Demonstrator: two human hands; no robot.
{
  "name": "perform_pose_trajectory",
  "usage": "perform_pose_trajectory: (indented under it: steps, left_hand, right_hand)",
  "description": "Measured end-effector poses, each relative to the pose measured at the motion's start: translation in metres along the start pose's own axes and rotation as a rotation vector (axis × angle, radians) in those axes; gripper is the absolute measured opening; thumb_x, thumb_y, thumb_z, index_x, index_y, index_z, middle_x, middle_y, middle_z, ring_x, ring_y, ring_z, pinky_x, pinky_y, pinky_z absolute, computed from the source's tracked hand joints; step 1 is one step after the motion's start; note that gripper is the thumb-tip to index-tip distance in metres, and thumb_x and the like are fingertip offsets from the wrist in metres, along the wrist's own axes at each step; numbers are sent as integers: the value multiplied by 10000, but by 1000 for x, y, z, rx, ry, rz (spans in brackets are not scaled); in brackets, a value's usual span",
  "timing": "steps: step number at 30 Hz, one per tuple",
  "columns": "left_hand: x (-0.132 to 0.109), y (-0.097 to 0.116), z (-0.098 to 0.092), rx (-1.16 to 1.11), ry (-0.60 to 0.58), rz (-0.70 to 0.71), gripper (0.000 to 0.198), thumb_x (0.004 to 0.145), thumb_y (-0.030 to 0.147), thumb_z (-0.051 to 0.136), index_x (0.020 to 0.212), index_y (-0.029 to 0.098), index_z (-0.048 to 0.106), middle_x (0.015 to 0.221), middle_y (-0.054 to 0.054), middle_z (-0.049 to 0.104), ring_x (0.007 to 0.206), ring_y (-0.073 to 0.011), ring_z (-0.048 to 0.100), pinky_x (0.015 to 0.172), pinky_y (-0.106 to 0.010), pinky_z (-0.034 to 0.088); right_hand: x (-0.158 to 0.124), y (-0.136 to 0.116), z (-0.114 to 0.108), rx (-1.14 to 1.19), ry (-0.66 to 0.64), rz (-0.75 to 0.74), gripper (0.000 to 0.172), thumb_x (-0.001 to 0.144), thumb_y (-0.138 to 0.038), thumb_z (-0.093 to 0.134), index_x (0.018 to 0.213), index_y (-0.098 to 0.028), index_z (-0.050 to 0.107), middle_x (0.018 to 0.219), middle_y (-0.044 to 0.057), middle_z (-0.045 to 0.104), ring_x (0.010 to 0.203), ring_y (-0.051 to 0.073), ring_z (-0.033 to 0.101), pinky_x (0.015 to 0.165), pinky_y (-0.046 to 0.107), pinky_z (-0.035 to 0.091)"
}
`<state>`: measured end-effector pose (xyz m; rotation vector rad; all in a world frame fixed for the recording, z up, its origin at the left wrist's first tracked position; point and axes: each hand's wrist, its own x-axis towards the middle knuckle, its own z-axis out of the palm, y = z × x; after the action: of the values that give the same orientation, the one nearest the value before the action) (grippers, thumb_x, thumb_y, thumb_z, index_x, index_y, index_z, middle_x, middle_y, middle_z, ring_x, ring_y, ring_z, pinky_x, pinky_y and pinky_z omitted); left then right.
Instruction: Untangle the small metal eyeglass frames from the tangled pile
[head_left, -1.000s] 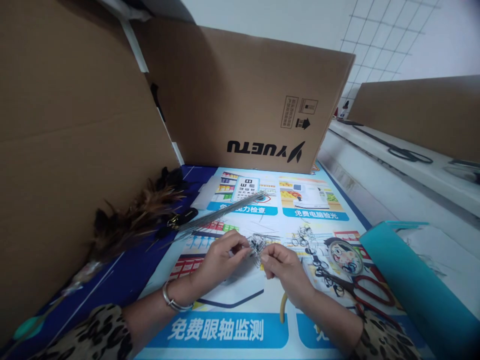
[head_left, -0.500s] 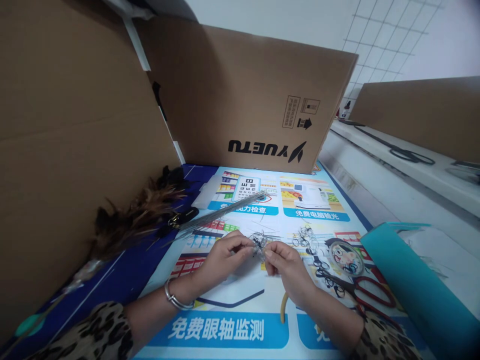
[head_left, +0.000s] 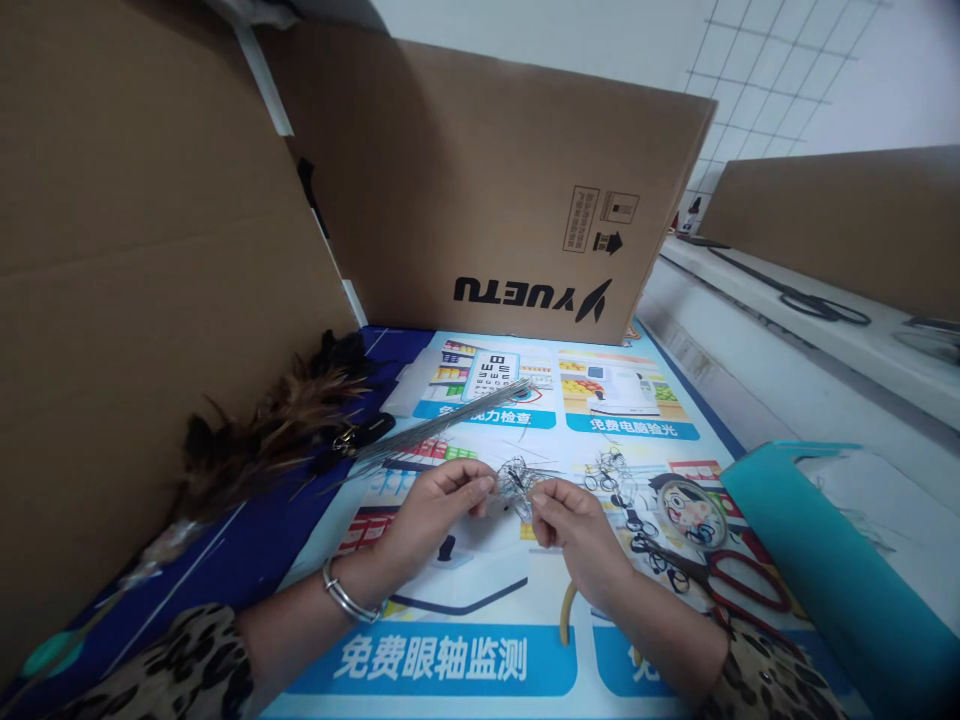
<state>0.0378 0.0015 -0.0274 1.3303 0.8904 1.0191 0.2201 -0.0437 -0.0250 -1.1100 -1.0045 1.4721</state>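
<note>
Your left hand (head_left: pixel 435 512) and right hand (head_left: pixel 579 532) each pinch the wire tangle (head_left: pixel 516 480) in a closed grip. It sits between your fingertips, just above the surface (head_left: pixel 480 600).

The tangle of wire (head_left: pixel 516 478) pinched between the left hand (head_left: pixel 435 510) and the right hand (head_left: pixel 577 535) is thin, shiny metal. The bangle (head_left: pixel 346 598) is polished metal too. The poster (head_left: pixel 465 660) underneath looks glossy and smooth, the cardboard box (head_left: pixel 487 180) matt brown, and the duster (head_left: pixel 262 445) soft feathers.
</note>
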Motion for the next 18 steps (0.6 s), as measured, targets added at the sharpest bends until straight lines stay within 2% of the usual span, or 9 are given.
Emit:
perform_pose_trajectory:
  steps: [5,9,18]
  left_hand:
    - [-1,0,-1,-45,52,33,131,794,267,586,832,144,612,664,-10,577,612,-112,504,592,-244,395]
    - [-2,2,-1,-86,46,42,116,805,261,579,821,147,592,724,-21,585,640,-116,510,614,-253,400]
    - [-3,4,0,-152,61,52,95,793,245,579,813,153,592,719,-25,599,637,-127,529,609,-262,412]
  right_hand:
    - [0,1,-1,23,20,-8,246,770,-402,602,696,-177,537,521,-35,484,484,87,377,504,227,291]
    - [0,2,-1,-4,28,-24,214,799,-374,576,725,-178,536,518,-37,489,483,86,377,504,225,287]
    - [0,2,-2,-21,50,-31,229,777,-389,599,731,-172,543,506,-40,480,480,87,384,502,224,286]
